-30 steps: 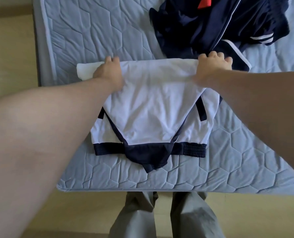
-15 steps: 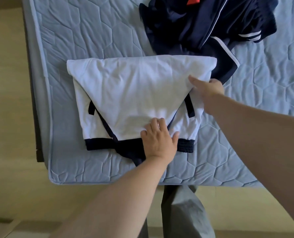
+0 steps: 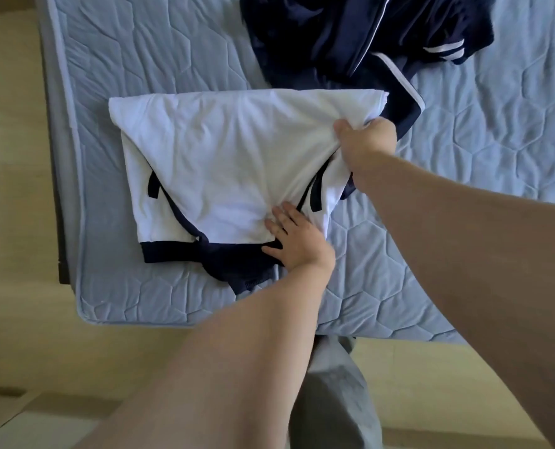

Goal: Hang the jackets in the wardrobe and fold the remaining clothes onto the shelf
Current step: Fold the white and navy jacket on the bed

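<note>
**A:** What do we find altered at the right hand [image 3: 368,142]?

**B:** Half a second ago we saw its fingers laid flat at the right edge of the white shirt [image 3: 224,157]. Now they curl round that edge, and the cloth is bunched and raised.

**A:** And the left hand [image 3: 294,236]?

**B:** A second ago we saw it gripping the far fold. It now presses flat near the dark hem. The ribbed band to its right no longer shows, and we note fresh creases running between the hands.

Quilted mattress [image 3: 464,196], white shirt [image 3: 224,157], navy clothes [image 3: 334,37]
</note>
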